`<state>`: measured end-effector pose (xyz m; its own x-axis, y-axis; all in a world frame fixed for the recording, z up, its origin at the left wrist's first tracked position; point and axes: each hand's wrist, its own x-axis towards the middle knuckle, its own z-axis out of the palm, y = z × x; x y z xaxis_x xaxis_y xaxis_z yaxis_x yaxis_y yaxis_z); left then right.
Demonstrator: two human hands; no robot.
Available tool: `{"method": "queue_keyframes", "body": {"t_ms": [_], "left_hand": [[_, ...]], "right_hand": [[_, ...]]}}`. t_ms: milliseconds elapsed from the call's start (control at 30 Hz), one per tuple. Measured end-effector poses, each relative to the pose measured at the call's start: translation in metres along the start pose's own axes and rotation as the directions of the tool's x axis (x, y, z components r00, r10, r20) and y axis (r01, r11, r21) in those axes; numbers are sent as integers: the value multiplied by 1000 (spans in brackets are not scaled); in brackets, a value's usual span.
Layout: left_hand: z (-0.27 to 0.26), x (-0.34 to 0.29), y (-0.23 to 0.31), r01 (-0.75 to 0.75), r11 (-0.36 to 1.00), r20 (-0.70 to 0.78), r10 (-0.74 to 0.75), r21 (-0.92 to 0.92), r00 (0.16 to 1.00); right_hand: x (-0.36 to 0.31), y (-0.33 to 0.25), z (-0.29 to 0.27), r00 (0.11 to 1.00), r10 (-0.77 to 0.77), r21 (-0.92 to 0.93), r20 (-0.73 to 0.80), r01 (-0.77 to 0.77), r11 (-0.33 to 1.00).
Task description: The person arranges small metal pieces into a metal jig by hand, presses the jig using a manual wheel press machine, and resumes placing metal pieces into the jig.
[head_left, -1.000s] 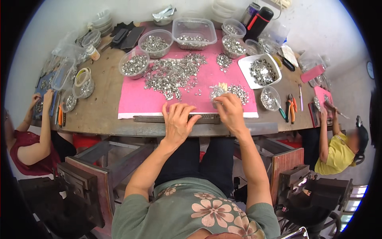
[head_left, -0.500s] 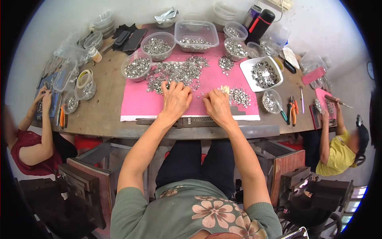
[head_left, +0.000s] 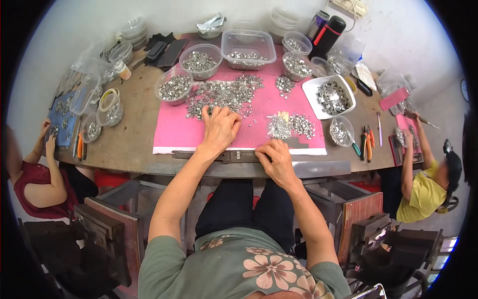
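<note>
My left hand (head_left: 220,127) rests at the near edge of a heap of small silvery metal pieces (head_left: 226,94), its fingers bent and a little apart, the tips among the pieces. Closer to me, my right hand (head_left: 276,162) is pinched at the dark slotted metal bar (head_left: 233,156) along the table's front edge. Whatever its fingertips hold is too small to make out. Beyond that hand lies a pile of thin silvery pins (head_left: 279,128), beside a small pile of shiny metal pieces (head_left: 302,126). Both piles lie on the pink mat (head_left: 174,130).
Clear tubs of metal pieces (head_left: 200,61) stand behind the heap. A white tray (head_left: 309,94) and a small cup (head_left: 341,130) are at right, near orange-handled pliers (head_left: 367,142). A black flask (head_left: 328,37) stands behind. Co-workers sit at left (head_left: 42,184) and right (head_left: 423,192).
My right hand has come back toward me from the pins to the slotted bar, uncovering the pin pile. My left hand stays at the heap. The left co-worker's hands have shifted lower.
</note>
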<state>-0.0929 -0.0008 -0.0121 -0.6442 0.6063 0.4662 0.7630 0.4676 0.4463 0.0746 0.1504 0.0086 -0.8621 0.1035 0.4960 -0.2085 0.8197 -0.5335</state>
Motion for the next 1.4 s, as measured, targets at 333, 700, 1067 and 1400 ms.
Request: {"method": "queue_keyframes", "body": {"t_ms": [333, 700, 1067, 1400], "left_hand": [[-13, -17, 33, -73, 993, -58, 68, -96, 996], [-4, -52, 64, -178, 973, -67, 170, -149, 983], [-6, -52, 62, -194, 958, -55, 187, -211, 981], [-15, 3, 17, -75, 978, -198, 35, -197, 979]], "right_hand": [[56, 48, 35, 996, 77, -46, 42, -75, 996], [31, 29, 11, 998, 62, -83, -1, -62, 995], [-8, 9, 4, 992, -44, -29, -122, 41, 999], [50, 33, 2, 998, 6, -55, -70, -10, 998]]}}
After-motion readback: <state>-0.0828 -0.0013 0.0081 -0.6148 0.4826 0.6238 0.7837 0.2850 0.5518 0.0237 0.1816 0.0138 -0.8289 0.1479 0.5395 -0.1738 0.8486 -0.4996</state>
